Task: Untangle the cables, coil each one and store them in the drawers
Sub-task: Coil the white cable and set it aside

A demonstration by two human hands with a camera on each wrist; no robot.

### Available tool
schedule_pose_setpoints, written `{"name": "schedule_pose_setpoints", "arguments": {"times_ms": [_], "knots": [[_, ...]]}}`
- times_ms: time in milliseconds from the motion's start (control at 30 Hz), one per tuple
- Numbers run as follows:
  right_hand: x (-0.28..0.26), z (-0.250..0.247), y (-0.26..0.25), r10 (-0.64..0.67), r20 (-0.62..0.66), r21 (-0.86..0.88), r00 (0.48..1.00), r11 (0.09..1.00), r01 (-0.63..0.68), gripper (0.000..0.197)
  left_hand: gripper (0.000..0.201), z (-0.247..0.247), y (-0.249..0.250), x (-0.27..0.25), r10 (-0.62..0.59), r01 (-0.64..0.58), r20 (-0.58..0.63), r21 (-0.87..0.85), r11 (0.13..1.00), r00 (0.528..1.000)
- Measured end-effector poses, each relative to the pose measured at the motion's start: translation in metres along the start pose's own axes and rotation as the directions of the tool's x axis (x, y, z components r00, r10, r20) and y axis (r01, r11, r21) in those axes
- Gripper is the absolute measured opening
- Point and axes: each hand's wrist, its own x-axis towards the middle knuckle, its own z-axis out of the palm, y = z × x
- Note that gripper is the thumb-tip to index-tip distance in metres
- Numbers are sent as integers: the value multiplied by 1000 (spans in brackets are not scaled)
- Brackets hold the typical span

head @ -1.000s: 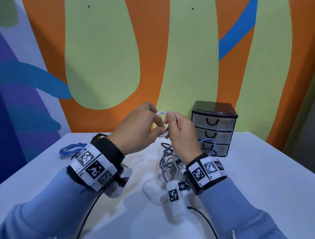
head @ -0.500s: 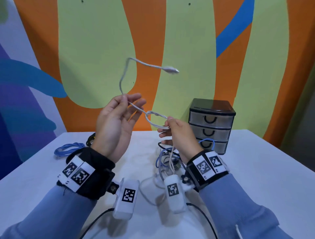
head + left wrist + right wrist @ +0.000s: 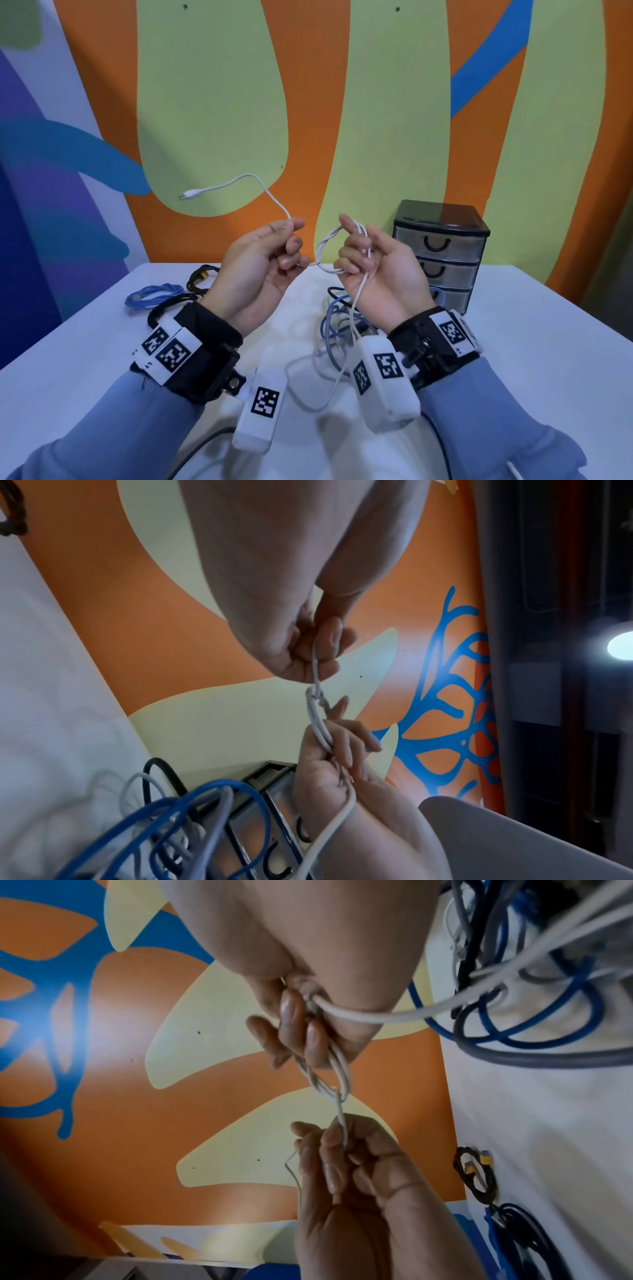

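Observation:
Both hands hold one thin white cable [image 3: 274,200] up above the table. My left hand [image 3: 267,253] has its fingers curled round the cable [image 3: 315,666], and the free end with its plug [image 3: 188,195] sticks up and to the left. My right hand [image 3: 363,260] grips a small twisted loop of the same cable [image 3: 325,245] [image 3: 337,1064], and the rest hangs down to a tangle of blue, grey and black cables [image 3: 337,318] on the table. A small black three-drawer unit [image 3: 442,253] stands behind the right hand with its drawers shut.
A coiled blue cable [image 3: 154,294] and a black cable with a yellow plug [image 3: 200,279] lie at the table's back left. The white table [image 3: 534,342] meets a painted orange and green wall close behind. Wrist camera leads trail off the near edge.
The left hand has closed round the cable and drawn in toward the right hand. The free plug end swung from upper right over to the left. The right hand rose a little, palm turned toward me.

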Motion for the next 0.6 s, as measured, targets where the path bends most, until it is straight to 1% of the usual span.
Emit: {"name": "schedule_pose_setpoints", "arguments": {"times_ms": [67, 133, 233, 300, 333, 400, 433, 500, 567, 600], "knots": [[-1, 3, 4, -10, 26, -21, 1000, 1000, 10, 37, 13, -3, 2, 0, 34, -34, -17, -2, 999, 999], [1, 6, 7, -38, 38, -70, 999, 997, 40, 33, 12, -5, 4, -1, 75, -75, -1, 10, 997, 997], [3, 5, 13, -120, 7, -180, 993, 976, 120, 31, 10, -6, 7, -6, 142, -151, 96, 93, 984, 985], [4, 4, 17, -182, -6, -249, 983, 953, 174, 33, 8, -5, 7, -10, 197, -234, 199, 188, 954, 960], [4, 3, 18, -200, -8, -277, 980, 942, 190, 35, 7, -5, 7, -12, 228, -295, 258, 262, 919, 939], [3, 3, 18, -210, -14, -315, 978, 929, 195, 36, 13, -5, 5, -15, 262, -416, 365, 450, 790, 893], [3, 2, 18, -201, -19, -323, 979, 928, 184, 37, 15, -6, 3, -17, 249, -439, 392, 530, 726, 885], [0, 3, 19, -162, -13, -322, 987, 935, 149, 36, 15, -6, 1, -18, 223, -456, 417, 623, 635, 881], [-2, 6, 22, -125, 6, -337, 992, 934, 120, 35, 15, -6, 0, -19, 240, -489, 430, 691, 532, 870], [-3, 7, 25, -115, 13, -352, 993, 929, 112, 35, 14, -6, -1, -18, 266, -497, 420, 711, 498, 868]]}}
